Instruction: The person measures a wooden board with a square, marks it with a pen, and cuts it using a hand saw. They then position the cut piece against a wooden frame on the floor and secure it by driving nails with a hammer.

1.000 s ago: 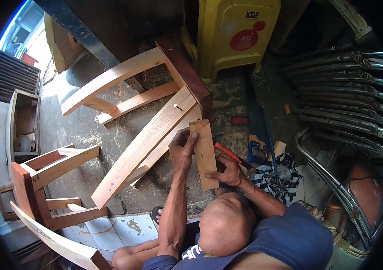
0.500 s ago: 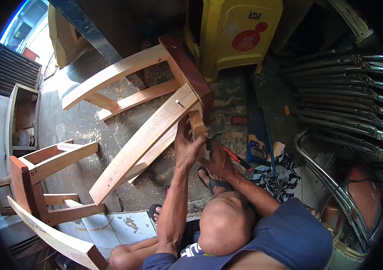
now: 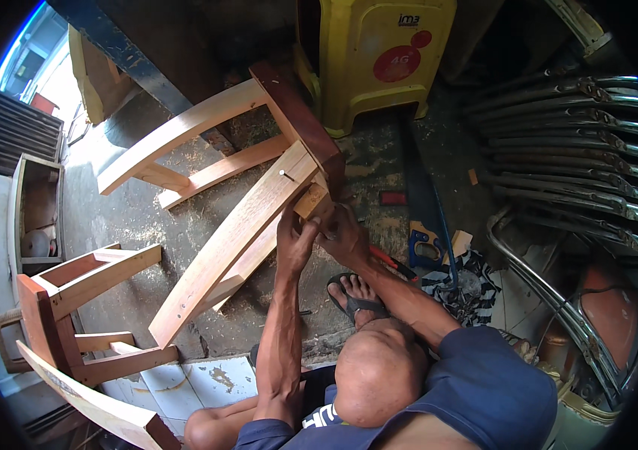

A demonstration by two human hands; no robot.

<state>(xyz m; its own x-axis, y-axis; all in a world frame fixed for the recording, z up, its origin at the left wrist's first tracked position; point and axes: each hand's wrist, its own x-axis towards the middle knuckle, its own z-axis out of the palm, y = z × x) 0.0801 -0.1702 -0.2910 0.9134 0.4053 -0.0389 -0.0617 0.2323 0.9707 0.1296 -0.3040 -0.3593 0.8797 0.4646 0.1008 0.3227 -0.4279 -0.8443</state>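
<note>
A wooden stool frame [image 3: 221, 247] with a dark red-brown seat board [image 3: 296, 112] lies on its side in front of me. A nail [image 3: 287, 175] sticks up from the near leg, close to the seat end. Just below that joint, my left hand [image 3: 296, 238] is closed on a short wooden block [image 3: 311, 201], thumb on its near side. My right hand [image 3: 346, 238] grips the block's right side, its fingertips partly hidden. The block's upper end meets the underside of the leg by the seat; whether it is fixed there I cannot tell.
A red-and-black handled tool [image 3: 394, 262] and a blue-handled saw [image 3: 425, 244] lie to the right, beside a striped cloth [image 3: 469, 285]. A yellow plastic stool [image 3: 386, 67] stands beyond. Metal chair frames [image 3: 574, 150] are stacked far right. Another wooden frame [image 3: 101, 292] sits left.
My right hand has moved up and left, onto the block. The block appears turned, showing more of its broad face. The view has shifted slightly.
</note>
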